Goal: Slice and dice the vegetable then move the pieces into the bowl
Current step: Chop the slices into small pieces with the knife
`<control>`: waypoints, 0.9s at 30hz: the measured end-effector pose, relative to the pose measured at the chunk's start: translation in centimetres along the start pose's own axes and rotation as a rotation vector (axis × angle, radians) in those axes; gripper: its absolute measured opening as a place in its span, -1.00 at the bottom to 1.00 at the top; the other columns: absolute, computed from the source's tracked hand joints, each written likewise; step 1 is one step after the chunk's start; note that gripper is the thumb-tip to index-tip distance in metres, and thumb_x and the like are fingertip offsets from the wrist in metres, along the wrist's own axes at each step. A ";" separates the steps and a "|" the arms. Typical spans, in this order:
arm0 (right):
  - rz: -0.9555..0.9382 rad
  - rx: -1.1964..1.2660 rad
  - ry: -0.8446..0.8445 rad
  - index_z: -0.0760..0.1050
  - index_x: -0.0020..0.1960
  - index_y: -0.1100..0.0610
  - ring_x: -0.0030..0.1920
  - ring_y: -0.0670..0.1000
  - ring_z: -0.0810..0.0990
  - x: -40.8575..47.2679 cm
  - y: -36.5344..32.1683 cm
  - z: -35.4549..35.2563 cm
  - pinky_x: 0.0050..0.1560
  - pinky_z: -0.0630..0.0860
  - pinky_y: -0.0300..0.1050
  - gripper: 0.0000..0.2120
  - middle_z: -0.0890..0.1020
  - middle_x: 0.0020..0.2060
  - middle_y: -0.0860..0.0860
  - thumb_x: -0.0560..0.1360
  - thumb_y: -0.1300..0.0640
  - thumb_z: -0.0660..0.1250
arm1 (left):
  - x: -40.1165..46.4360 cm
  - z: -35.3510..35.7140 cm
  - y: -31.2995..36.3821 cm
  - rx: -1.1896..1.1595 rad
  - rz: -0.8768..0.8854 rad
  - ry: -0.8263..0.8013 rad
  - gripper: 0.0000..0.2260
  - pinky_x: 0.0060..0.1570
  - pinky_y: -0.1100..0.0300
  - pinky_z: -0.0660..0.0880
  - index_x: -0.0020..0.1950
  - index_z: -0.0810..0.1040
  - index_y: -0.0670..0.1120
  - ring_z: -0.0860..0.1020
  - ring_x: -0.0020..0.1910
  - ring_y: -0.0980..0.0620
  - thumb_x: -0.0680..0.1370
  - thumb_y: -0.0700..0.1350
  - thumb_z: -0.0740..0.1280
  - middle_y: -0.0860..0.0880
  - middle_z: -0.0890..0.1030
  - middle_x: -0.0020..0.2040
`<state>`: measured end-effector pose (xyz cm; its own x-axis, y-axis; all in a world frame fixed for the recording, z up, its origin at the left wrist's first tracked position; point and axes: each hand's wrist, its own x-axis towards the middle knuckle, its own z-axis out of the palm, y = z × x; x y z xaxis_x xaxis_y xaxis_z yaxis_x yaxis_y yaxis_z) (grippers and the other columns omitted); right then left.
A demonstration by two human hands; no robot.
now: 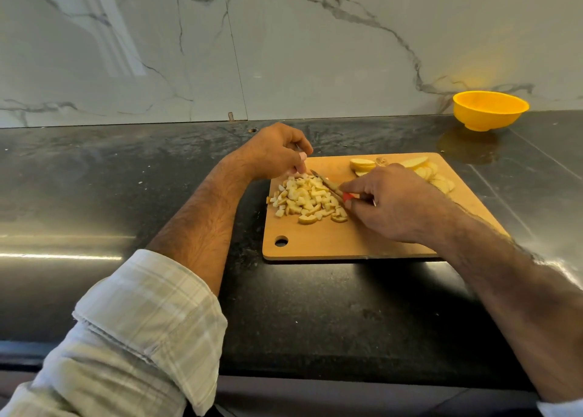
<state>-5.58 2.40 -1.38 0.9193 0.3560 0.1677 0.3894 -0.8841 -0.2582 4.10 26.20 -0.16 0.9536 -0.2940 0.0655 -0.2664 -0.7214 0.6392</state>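
Step in hand: dicing, by my judgement; a good part is already cut and part is still in slices, so the move to the bowl has not begun.
Right hand [391, 202]: at 3 o'clock of the diced heap, its fingers curled round the red handle of a small knife [331, 189], whose blade slants up toward 10 o'clock along the heap's right edge.
Left hand [277, 151]: at 11 o'clock of the heap, at the board's far left corner, fingers curled with the tips turned down at the top of the heap; whether they pinch a piece I cannot tell.
Diced pieces [307, 200]: a loose pale heap on the left half of the cutting board [362, 237].
Uncut slices [362, 165]: stacked and fanned along the board's far edge, at 1 to 2 o'clock of the heap, partly hidden behind the right hand.
Bowl [490, 109]: yellow, upright, on the dark tabletop [126, 170] against the marble wall, well apart from the board at 2 o'clock; nothing shows inside it from this angle.
Next move calls for: bringing the remaining slices under the blade, holding them steady with fingertips tucked back, and keeping the heap from spilling off the left edge.
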 end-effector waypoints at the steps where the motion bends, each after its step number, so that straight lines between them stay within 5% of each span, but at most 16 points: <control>1: 0.003 -0.010 0.012 0.60 0.38 -0.14 -0.07 -0.14 0.48 -0.1 0.0 -0.2 0.01 0.46 -0.12 -0.68 0.59 -0.08 -0.23 0.66 -0.08 0.28 | 0.0 0.0 -0.1 0.007 0.017 0.051 -0.83 0.16 0.00 0.64 0.18 0.68 -0.02 0.68 0.01 0.08 0.64 -0.21 0.39 0.01 0.74 -0.04; 5: 0.018 -0.066 0.080 0.60 0.38 -0.12 0.09 -0.02 0.59 -0.5 0.6 -1.1 0.11 0.62 0.00 -0.67 0.69 0.13 -0.12 0.64 -0.08 0.31 | 0.2 0.3 0.0 0.037 0.131 0.201 -0.82 0.11 0.05 0.64 0.14 0.73 0.03 0.62 0.03 0.13 0.65 -0.17 0.37 0.05 0.69 0.02; 9: 0.018 -0.074 0.098 0.65 0.25 -0.09 -0.04 -0.05 0.58 -0.4 0.6 -1.4 -0.01 0.64 -0.03 -0.78 0.66 -0.02 -0.11 0.63 -0.04 0.36 | 0.0 0.6 0.8 0.037 0.226 0.117 -0.63 0.25 0.10 0.53 0.11 0.75 0.10 0.55 0.22 0.12 0.62 -0.32 0.28 0.08 0.62 0.16; 16: 0.037 -0.079 0.015 0.62 0.21 -0.12 0.08 -0.06 0.50 -0.3 0.3 -1.6 0.04 0.53 -0.13 -0.76 0.52 0.07 -0.13 0.56 -0.01 0.47 | -0.5 1.1 1.8 0.222 0.190 -0.079 -0.34 0.39 0.04 0.31 0.14 0.74 0.24 0.30 0.49 0.07 0.48 -0.47 0.16 0.13 0.44 0.47; 22: 0.023 -0.055 0.002 0.61 0.15 -0.15 0.04 -0.08 0.51 -0.3 0.5 -1.6 0.02 0.54 -0.12 -0.80 0.53 0.02 -0.17 0.54 -0.03 0.48 | -0.5 1.1 2.0 0.401 0.128 -0.118 -0.39 0.48 -0.10 0.31 0.21 0.72 0.18 0.25 0.50 0.04 0.49 -0.44 0.19 0.15 0.41 0.51; 27: 0.020 0.051 0.069 0.67 -0.09 -0.15 -0.23 -0.16 0.55 -1.1 2.1 -3.6 -0.29 0.41 -0.21 -0.89 0.62 -0.21 -0.20 0.44 0.03 0.56 | 0.0 0.5 0.7 0.372 0.043 -0.049 -0.50 0.41 -0.15 0.46 0.02 0.73 0.16 0.43 0.41 -0.03 0.47 -0.37 0.19 0.06 0.51 0.39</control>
<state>-5.95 -0.93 1.36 0.9215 0.3152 0.2268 0.3751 -0.8737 -0.3099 3.86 25.42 -0.11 0.9350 -0.3519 0.0435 -0.3472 -0.8836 0.3141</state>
